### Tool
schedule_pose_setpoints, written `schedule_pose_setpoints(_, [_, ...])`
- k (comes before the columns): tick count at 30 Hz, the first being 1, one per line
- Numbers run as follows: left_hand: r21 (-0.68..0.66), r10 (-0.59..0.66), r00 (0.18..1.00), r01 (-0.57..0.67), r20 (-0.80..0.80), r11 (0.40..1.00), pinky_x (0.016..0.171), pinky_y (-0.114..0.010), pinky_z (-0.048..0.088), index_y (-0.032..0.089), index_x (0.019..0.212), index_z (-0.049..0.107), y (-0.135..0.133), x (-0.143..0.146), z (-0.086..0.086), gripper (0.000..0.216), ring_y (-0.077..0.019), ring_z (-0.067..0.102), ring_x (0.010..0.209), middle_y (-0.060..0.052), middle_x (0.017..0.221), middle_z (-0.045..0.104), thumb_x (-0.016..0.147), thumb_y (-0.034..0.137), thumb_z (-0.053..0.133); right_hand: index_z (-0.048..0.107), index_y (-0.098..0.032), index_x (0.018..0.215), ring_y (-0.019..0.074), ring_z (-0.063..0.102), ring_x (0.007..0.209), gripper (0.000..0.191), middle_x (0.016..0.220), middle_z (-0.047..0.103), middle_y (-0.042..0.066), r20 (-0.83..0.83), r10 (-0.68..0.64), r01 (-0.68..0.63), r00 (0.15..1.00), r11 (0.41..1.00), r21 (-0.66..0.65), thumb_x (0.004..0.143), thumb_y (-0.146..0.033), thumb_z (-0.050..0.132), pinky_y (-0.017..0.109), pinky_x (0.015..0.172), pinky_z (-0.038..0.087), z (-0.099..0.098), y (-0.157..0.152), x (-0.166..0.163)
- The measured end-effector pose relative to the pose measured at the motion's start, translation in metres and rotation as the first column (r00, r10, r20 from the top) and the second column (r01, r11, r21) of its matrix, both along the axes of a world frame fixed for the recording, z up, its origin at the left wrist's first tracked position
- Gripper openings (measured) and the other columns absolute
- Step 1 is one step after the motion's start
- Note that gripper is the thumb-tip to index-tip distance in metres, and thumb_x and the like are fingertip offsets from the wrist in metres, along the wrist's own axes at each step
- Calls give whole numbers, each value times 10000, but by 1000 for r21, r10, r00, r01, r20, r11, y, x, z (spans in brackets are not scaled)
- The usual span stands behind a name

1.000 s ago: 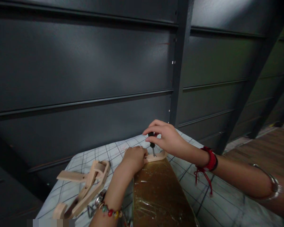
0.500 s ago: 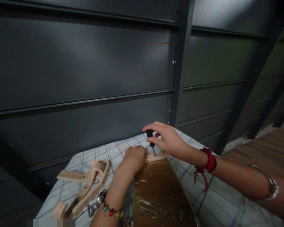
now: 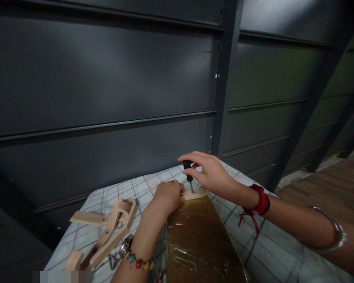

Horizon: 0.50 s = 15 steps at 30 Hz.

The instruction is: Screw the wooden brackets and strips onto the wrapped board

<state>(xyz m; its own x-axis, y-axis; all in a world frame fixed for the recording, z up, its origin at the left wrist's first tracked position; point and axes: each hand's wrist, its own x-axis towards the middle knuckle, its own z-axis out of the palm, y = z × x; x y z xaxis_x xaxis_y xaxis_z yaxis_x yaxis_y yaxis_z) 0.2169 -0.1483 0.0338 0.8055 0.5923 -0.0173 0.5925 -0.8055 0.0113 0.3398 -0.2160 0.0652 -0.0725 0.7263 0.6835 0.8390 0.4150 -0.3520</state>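
Note:
My right hand (image 3: 208, 171) is closed round the black handle of a small screwdriver (image 3: 189, 176), which stands upright with its tip on a pale wooden piece (image 3: 196, 194). That piece lies on the far end of a brown block wrapped in clear film (image 3: 199, 239). My left hand (image 3: 167, 195) is closed on the left end of the wooden piece and holds it down against the block.
A checked white cloth (image 3: 262, 251) covers the surface under the block. An assembly of pale wooden parts (image 3: 106, 232) lies on the cloth to the left. Dark metal panels and a post (image 3: 222, 86) stand close behind. Wooden floor (image 3: 327, 188) shows at right.
My right hand's fingers have shifted slightly round the screwdriver handle, which stays upright on the wooden piece. My left hand has not moved.

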Motion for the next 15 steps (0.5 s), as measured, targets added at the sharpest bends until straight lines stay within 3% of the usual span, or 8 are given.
schedule_pose_setpoints(5, [1, -5, 1000, 5, -3, 1000, 767, -337, 431, 193, 918, 630, 0, 0, 1, 230, -243, 590, 885, -76, 956, 651, 721, 201, 511, 560, -161, 919, 136, 557, 857, 266, 923, 602, 49, 30, 54, -51, 998, 995, -88, 714, -8, 485, 253, 731, 450, 6, -4, 0])
schedule_pose_setpoints(10, [16, -4, 1000, 4, 1, 1000, 737, -333, 435, 193, 921, 628, -1, 1, 0, 233, -243, 595, 861, -76, 914, 660, 725, 201, 503, 625, -149, 804, 156, 542, 780, 92, 855, 548, 69, 129, -28, 27, 991, 1000, 8, 719, -170, 596, 294, 710, 457, 2, -4, -1])
schedule_pose_setpoints(15, [23, -3, 1000, 3, 4, 1000, 748, -328, 431, 198, 919, 625, -2, 0, 0, 229, -237, 588, 874, -76, 941, 650, 722, 209, 508, 551, -153, 966, 145, 548, 826, 240, 897, 589, 58, 119, 59, -60, 991, 998, 5, 749, -58, 512, 299, 754, 453, -3, -3, -1])
